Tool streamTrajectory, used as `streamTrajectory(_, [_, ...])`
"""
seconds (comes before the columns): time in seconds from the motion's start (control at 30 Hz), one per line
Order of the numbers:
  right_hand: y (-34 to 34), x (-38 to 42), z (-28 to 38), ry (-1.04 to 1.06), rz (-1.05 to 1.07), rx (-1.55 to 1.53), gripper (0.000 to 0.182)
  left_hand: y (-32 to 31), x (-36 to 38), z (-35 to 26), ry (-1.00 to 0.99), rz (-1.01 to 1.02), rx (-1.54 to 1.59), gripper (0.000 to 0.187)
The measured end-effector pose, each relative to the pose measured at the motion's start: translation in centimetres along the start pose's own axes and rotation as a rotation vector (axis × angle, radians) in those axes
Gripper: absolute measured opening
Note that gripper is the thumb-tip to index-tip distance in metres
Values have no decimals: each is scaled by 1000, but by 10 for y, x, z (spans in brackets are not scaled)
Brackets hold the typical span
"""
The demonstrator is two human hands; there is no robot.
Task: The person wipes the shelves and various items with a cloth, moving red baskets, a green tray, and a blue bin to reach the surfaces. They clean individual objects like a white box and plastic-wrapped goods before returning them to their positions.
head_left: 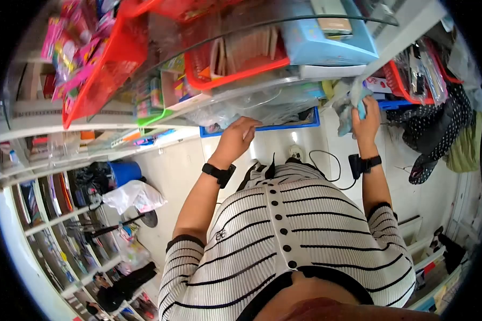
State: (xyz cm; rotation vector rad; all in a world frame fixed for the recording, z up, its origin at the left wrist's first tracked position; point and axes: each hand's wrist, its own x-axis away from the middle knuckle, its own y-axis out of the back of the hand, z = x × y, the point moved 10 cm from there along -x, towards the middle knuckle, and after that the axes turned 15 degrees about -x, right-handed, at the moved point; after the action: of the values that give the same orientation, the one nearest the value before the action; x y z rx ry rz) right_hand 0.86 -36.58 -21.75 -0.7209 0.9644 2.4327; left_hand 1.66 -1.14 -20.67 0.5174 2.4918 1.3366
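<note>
A crumpled, light blue-grey cloth [346,121] is gripped in my right hand [366,125], right beside the white upright of the shelf. My left hand [235,140] is at the near rim of a blue tray [262,131] on the lower shelf, its fingers loosely bent and pointing right. Clear plastic packaging [273,104] fills the tray just beyond those fingers. Each wrist wears a black strap with a small device.
Above, a glass shelf carries a red basket [238,76] and a light blue box [332,45]. A red bin [104,69] juts out at left. Dark polka-dot fabric [439,128] hangs at right. A blue bucket [125,174] and white plastic bag [135,197] stand on the floor. A black cable [332,155] loops near my feet.
</note>
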Motion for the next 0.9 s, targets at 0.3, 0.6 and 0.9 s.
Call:
streamTrajectory(0.3, [-145, -27, 161, 224, 259, -168, 46, 54, 60, 74, 23, -28, 31, 21])
streamTrajectory(0.6, [-204, -17, 211, 131, 102, 128, 33, 76, 160, 178, 192, 7, 208, 20])
streamTrajectory(0.9, [-265, 0, 258, 60, 438, 6, 35, 77, 140, 160, 54, 60, 184, 18])
